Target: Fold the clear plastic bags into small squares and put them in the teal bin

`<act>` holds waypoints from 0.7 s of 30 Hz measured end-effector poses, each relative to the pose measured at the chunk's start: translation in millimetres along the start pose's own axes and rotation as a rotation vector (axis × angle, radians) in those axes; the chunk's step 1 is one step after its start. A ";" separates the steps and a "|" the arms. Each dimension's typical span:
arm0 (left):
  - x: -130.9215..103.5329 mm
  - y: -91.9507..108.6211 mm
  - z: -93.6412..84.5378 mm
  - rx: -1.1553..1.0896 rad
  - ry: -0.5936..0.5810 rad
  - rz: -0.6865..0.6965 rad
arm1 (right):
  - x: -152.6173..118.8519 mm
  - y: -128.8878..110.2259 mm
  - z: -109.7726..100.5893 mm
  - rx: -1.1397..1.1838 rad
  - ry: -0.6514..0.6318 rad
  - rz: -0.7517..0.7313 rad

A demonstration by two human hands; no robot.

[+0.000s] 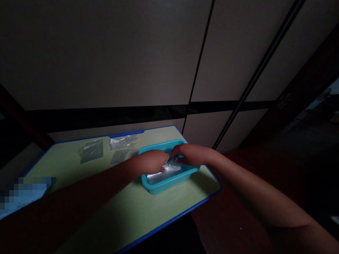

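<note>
You appear to be in a dim room of a home: beyond the small pale-green desk with blue edging [124, 208] stand tall, flat, beige cabinet panels with black trim [113, 53]. To the desk's right you have dark reddish flooring [235, 215] and, farther off, a dark red-brown door-like panel [288, 95].
</note>
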State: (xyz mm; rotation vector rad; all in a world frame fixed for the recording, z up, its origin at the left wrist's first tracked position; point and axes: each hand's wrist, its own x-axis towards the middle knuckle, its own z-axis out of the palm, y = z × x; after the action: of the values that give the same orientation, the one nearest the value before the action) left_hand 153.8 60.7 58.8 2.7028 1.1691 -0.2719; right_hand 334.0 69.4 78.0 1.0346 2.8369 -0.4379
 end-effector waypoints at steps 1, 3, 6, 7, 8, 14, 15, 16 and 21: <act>0.8 0.0 0.8 0.009 -0.009 -0.002 | 1.8 -1.4 1.7 -0.036 -0.005 0.004; 2.4 -0.4 1.3 0.022 -0.037 -0.027 | 6.3 -3.4 5.5 -0.087 -0.021 0.012; 3.4 -2.1 -0.2 0.029 -0.053 -0.056 | 14.3 -4.4 11.3 -0.156 -0.069 0.051; 2.7 -3.0 -1.0 0.022 -0.049 -0.049 | 16.6 -4.7 13.0 -0.178 -0.086 0.068; 1.5 -4.1 -1.8 0.010 -0.043 -0.032 | 18.6 -5.1 14.4 -0.197 -0.104 0.082; -10.5 -8.5 -2.9 -0.055 -0.039 0.099 | 22.3 -9.1 18.1 -0.224 -0.177 0.088; -11.4 -8.5 -2.7 -0.056 -0.042 0.105 | 22.4 -9.3 18.3 -0.219 -0.181 0.088; -11.7 -8.2 -2.4 -0.055 -0.039 0.108 | 22.7 -9.4 18.4 -0.213 -0.186 0.091; -7.5 -3.4 -3.3 -0.055 -0.107 0.081 | 25.1 -7.8 19.3 -0.147 -0.245 0.076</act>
State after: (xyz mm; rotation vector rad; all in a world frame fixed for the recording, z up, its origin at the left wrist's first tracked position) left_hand 146.5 58.6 63.5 2.6450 1.0199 -0.3622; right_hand 309.5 73.5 56.9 0.9828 2.5619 -0.3194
